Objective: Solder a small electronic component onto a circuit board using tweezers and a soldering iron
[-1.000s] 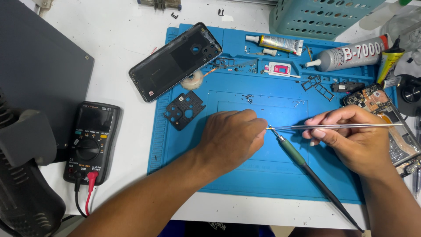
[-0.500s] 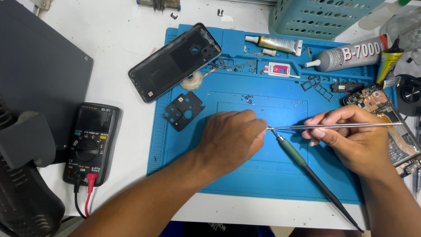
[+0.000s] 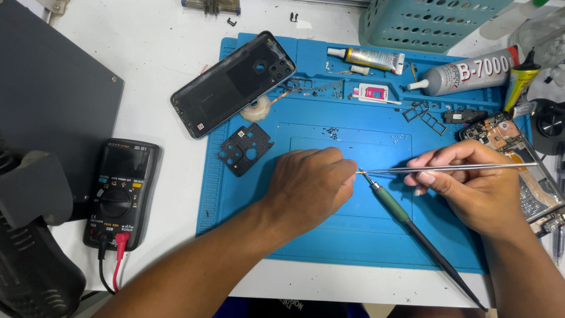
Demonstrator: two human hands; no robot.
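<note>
**Blue mat: tweezers and screwdriver tip met at centre**

Blue silicone repair mat (image 3: pixel 329 235) was laid on a white tabletop (image 3: pixel 159 53). A black phone back cover (image 3: pixel 232 82) was lying across the mat's top-left edge, with a small black camera frame (image 3: pixel 246 148) just below it. Glue tubes (image 3: pixel 465 72) were kept along the mat's top, near a teal basket (image 3: pixel 429 20). An opened phone body (image 3: pixel 521 156) was seen at the mat's right edge. A black multimeter (image 3: pixel 119 191) sat left of the mat, beside a dark grey panel (image 3: pixel 53 112).

Left hand (image 3: pixel 309 185) was curled, fingertips pinched together at the tip of a green-handled screwdriver (image 3: pixel 412 224); what was pinched could not be told. Right hand (image 3: pixel 471 188) was closed around steel tweezers (image 3: pixel 447 169), held level, points touching the same spot.

Versus the frames a second and half a second earlier: no shift noted; hands, tools and parts stayed put.
</note>
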